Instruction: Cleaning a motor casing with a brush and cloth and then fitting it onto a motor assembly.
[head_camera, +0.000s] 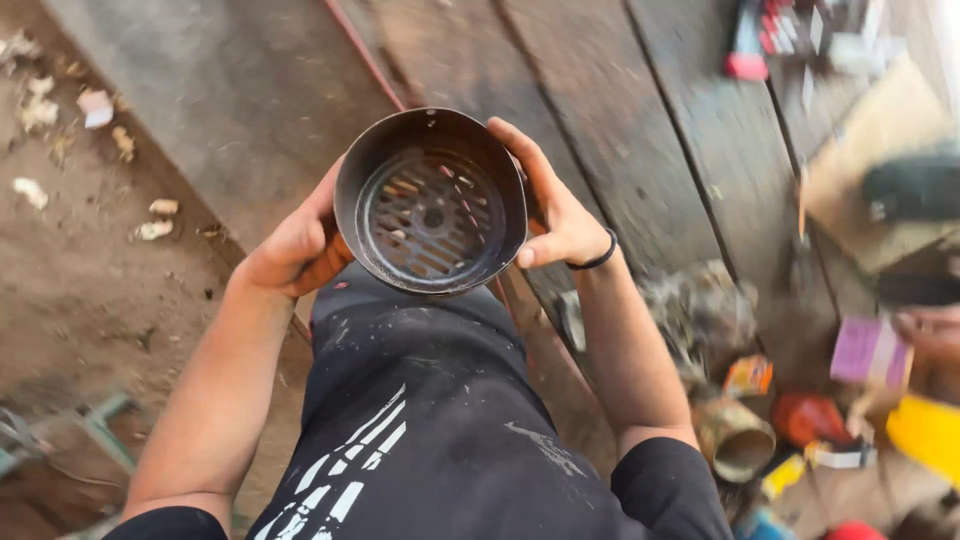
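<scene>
Fingers (528, 160) of both hands clamp the dark slotted metal cup (431, 201) above my knee, beyond the plank floor's (620, 130) edge. Smooth, sooty wall; slack grip, it probably drops onto dirt (80, 270).

A purple-pink box (868, 350) lies at the right edge, a small orange packet (748, 375) left of it, a brown cardboard sheet (872, 150) above; all blurred.
</scene>
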